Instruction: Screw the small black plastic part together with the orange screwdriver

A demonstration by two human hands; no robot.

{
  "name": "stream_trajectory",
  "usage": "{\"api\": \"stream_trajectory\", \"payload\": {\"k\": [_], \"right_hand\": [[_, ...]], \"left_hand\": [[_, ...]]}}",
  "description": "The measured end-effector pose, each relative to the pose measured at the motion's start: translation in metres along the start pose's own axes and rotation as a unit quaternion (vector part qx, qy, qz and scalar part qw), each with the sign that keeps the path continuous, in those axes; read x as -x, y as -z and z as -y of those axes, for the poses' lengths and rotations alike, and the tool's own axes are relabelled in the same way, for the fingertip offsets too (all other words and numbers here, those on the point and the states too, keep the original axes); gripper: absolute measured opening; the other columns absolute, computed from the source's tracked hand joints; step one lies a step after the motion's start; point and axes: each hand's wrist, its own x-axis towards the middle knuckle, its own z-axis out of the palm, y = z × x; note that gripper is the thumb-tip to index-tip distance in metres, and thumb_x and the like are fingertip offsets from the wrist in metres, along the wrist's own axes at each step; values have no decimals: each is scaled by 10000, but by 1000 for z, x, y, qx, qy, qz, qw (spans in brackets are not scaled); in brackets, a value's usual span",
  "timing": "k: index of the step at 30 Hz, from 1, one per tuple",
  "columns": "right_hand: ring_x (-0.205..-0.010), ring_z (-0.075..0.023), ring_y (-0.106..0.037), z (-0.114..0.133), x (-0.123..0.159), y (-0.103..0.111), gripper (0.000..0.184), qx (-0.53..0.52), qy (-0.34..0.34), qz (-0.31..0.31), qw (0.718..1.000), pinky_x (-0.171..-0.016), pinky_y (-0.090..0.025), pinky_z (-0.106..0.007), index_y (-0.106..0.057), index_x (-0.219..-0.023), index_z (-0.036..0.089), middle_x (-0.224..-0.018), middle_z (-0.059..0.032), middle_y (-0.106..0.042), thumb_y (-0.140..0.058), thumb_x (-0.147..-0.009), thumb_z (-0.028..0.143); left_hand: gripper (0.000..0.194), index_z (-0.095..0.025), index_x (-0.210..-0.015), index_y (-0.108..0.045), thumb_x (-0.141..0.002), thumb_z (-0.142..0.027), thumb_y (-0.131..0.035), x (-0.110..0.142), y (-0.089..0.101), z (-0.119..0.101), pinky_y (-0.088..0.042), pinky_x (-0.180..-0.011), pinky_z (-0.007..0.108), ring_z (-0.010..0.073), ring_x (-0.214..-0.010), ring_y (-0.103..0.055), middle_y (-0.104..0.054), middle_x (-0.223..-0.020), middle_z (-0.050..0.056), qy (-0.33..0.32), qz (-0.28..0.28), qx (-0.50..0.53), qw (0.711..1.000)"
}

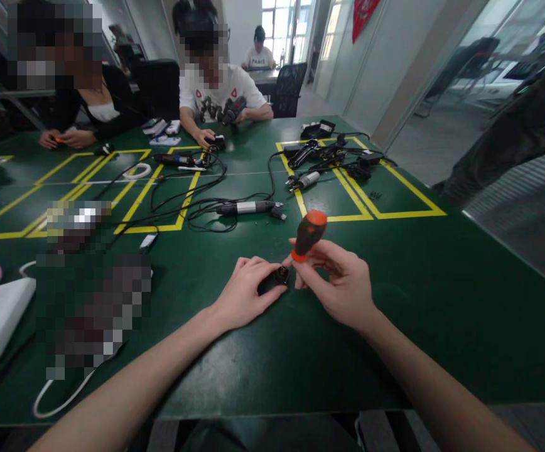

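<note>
My left hand [247,292] is closed around a small black part [269,284] and steadies it on the green table. In my right hand [341,282] is a screwdriver [311,235] with an orange and black handle, tilted with its handle up. Thumb and fingers pinch it low, near the orange collar. Its tip end meets the black part between my two hands; the exact contact point is too small to make out. Beyond my hands lies a black and silver cylindrical tool [247,208] with a cable.
Yellow tape [409,215] marks boxes on the table [465,326]. Cabled tools [305,181] and black cables [360,168] lie at the back right. A white box [2,323] sits at the left. Across the table, a person in a white shirt [248,88] handles a black tool.
</note>
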Motion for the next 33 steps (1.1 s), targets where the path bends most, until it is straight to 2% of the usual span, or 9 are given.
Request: {"api": "stream_trajectory", "payload": {"k": [5, 9, 14, 16, 20, 22, 27, 33], "right_hand": [[-606, -128, -687, 4, 0, 1, 190, -23, -29, 32, 999, -625, -624, -276, -739, -1102, 182, -793, -13, -735, -701, -926, 245], [-574, -119, -665, 0, 0, 1, 180, -25, -45, 14, 999, -604, -611, -267, -760, -1064, 188, -756, 8, -714, -747, -890, 235], [-707, -156, -692, 0, -3, 1, 197, 61, 37, -17, 997, -641, -617, -292, -814, -1070, 231, -940, -42, -751, -740, -888, 218], [-758, -178, -707, 2, -4, 2, 183, 89, 57, -16, 994, -667, -623, -300, -826, -1047, 246, -937, -45, -766, -747, -885, 214], [-663, -178, -681, 5, -3, 3, 74, 118, 53, -26, 991, -614, -615, -304, -827, -920, 236, -776, -26, -752, -795, -856, 254], [-611, -165, -665, 4, -2, 3, 103, 117, 46, -28, 992, -599, -618, -308, -820, -951, 223, -760, -20, -755, -796, -852, 240], [-596, -133, -690, 4, 1, -1, 265, 71, 48, -14, 996, -618, -634, -283, -767, -1135, 194, -886, -34, -791, -722, -879, 141], [-600, -130, -691, 5, 1, -1, 189, 56, 46, 5, 997, -626, -618, -267, -749, -1046, 186, -775, -6, -744, -665, -883, 138]], "left_hand": [[130, -197, -1081, -691, -984, -281, -673, -1, 0, -1, -364, -918, 395, 233, -1061, -625, -758, -1101, 34, -5, 0, 4, 1000], [117, -207, -1049, -697, -987, -301, -666, -1, 1, -1, -364, -920, 396, 236, -1060, -623, -762, -1096, 34, -3, 6, 4, 1000], [175, -212, -1098, -691, -982, -334, -645, -1, 2, -2, -381, -933, 411, 248, -1052, -620, -760, -1097, 53, 6, 12, 0, 1000], [194, -206, -1116, -688, -977, -335, -649, -1, 2, -2, -386, -936, 416, 251, -1051, -622, -757, -1092, 55, 6, 9, 2, 1000], [196, -211, -1125, -692, -975, -332, -655, -1, 2, -2, -391, -936, 416, 249, -1059, -625, -757, -1097, 52, 5, 7, 1, 1000], [194, -218, -1129, -696, -974, -329, -657, 0, 2, -2, -392, -935, 412, 246, -1057, -627, -760, -1098, 49, 7, 10, -2, 1000], [157, -215, -1100, -698, -970, -296, -668, -1, 2, -3, -383, -929, 403, 241, -1053, -630, -763, -1095, 42, 9, 10, 0, 1000], [198, -202, -1144, -681, -973, -301, -669, 0, 0, -1, -384, -925, 405, 243, -1064, -634, -762, -1098, 51, -2, 0, 2, 1000]]}}
